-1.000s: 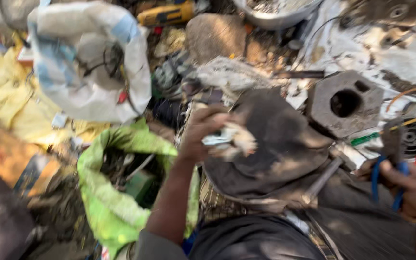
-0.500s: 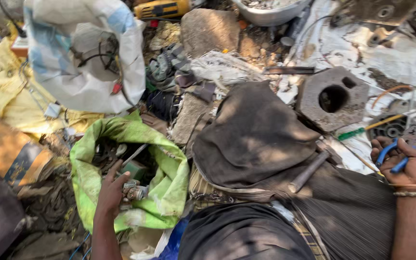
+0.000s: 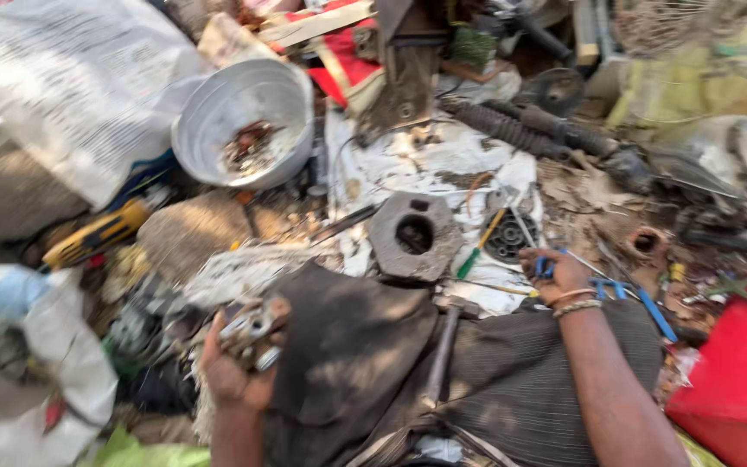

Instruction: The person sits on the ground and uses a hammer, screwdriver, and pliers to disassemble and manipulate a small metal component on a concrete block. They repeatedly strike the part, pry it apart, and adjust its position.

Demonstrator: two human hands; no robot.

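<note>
Cluttered scrap heap, seen from above; much of the frame is motion-blurred.

Left hand [image 3: 233,363], lower left of centre: fingers curled up around a clump of small grey metal parts [image 3: 251,333], held palm-up. Exact make-up of the clump is too blurred to tell. It sits just at the left edge of a dark brown cloth [image 3: 347,363] draped over the lap, bottom centre.

Right hand [image 3: 555,275], right of centre: closed on the blue handles of a pair of pliers [image 3: 624,292], which run out to the lower right. Bangles on the wrist. Forearm rests across dark striped fabric [image 3: 512,380].

A hammer with a dull metal handle [image 3: 441,350] lies on the cloth between the two arms, head toward the top.

Just above the cloth, centre frame: a grey octagonal metal block with a round hole [image 3: 415,235]. To its right, a green-handled screwdriver [image 3: 477,251] and a dark round toothed metal part [image 3: 507,238], both just left of the right hand, on dirty white sheeting [image 3: 425,164].

Upper left of centre: a round silver metal bowl [image 3: 244,130] with rusty bits inside. Left of centre: a yellow-bodied power tool [image 3: 101,233]. Far left, bottom: a white plastic sack [image 3: 36,363]. Lower right corner: a red plastic container [image 3: 737,380]. Upper right of centre: a black ribbed rubber hose [image 3: 520,130].
</note>
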